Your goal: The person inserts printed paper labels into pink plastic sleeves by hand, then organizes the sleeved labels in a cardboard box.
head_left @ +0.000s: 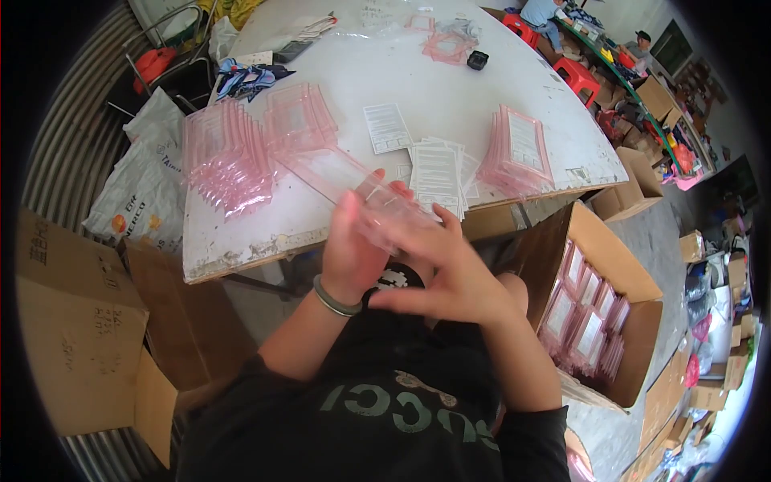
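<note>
A clear pink-edged plastic sleeve (331, 173) slants above the table's front edge, its near end between my hands. My left hand (353, 253), with a bracelet at the wrist, is closed around that end. Over the same end reach the fingers of my right hand (454, 269), slightly blurred, with the thumb spread away from them. Stacks of similar pink sleeves (229, 157) lie to the left. Printed white cards (436, 178) are fanned out just beyond my hands. To their right stands a pile of sleeves with cards inside (518, 149).
The white table (321, 229) has a worn front edge. An open carton (642, 345) at the right holds many filled sleeves. Empty-looking cardboard boxes (80, 321) stand at the left. A black object (478, 60) and loose sleeves lie farther back. Other people sit at the far right.
</note>
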A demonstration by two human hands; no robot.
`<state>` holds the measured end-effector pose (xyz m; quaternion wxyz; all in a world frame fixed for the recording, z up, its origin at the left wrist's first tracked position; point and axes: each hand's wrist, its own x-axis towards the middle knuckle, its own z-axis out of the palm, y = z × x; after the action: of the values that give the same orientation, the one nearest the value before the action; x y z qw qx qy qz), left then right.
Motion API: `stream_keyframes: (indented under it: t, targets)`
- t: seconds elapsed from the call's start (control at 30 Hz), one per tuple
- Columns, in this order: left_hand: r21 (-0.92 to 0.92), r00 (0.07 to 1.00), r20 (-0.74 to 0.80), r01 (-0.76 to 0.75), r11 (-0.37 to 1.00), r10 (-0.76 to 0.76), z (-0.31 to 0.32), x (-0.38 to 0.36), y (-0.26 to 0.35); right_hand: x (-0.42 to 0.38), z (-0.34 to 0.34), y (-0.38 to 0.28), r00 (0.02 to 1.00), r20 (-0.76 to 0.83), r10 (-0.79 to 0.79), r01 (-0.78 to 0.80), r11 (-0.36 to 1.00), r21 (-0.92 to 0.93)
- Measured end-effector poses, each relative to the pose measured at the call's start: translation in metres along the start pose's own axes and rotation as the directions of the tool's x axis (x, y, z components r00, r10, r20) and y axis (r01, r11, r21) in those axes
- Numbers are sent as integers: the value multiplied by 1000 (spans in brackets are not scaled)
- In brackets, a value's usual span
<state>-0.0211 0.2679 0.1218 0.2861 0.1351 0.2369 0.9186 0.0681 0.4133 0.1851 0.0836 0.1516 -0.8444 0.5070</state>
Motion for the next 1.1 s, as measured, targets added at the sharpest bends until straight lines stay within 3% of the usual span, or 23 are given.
stream_keyframes:
  t: [0.1, 0.13, 0.17, 0.2, 0.27, 0.33, 0.47, 0.67, 0.77, 0.87, 0.97, 1.1]
  targets:
    - [-352, 993, -88, 44, 935, -80, -19, 21, 30, -9, -13, 16, 932, -278, 231, -125, 928, 351]
    - [-364, 989, -126, 21, 931, -72, -17, 23, 32, -5, -14, 34, 880, -392, 268, -153, 942, 299]
    - [-371, 985, -155, 13, 928, -75, -11, 25, 36, -2, -10, 56, 889, -447, 102, -146, 987, -64]
    - [-379, 980, -187, -4, 926, -73, -8, 25, 37, 3, -4, 85, 899, -432, -73, -129, 898, -420]
    - [-391, 985, -142, 39, 919, -102, 0, 26, 33, 7, 0, 115, 928, -299, -222, -95, 634, -768]
    - [-418, 983, -138, 54, 907, -122, 1, 21, 32, -3, 4, 132, 976, -151, -159, -41, 544, -838]
    - [-477, 978, -144, 67, 876, -153, -5, 21, 37, 5, -19, 103, 996, -72, 46, -84, 696, -713]
    - [-494, 980, -98, 105, 863, -176, -3, 21, 34, 2, -28, 115, 992, -126, -14, -52, 860, -507]
    - [-474, 983, -88, 103, 874, -164, -2, 22, 33, 0, -20, 116, 981, -189, -41, -95, 750, -654]
    - [-462, 982, -98, 101, 881, -164, -4, 22, 31, 1, -14, 113, 952, -151, -265, 48, 619, -784]
    - [-460, 980, -106, 103, 882, -170, -2, 22, 30, 4, -11, 109, 897, -222, -383, 58, 598, -799]
    - [-448, 980, -103, 105, 888, -168, -3, 24, 30, 5, -14, 110, 878, -339, -338, -33, 665, -746]
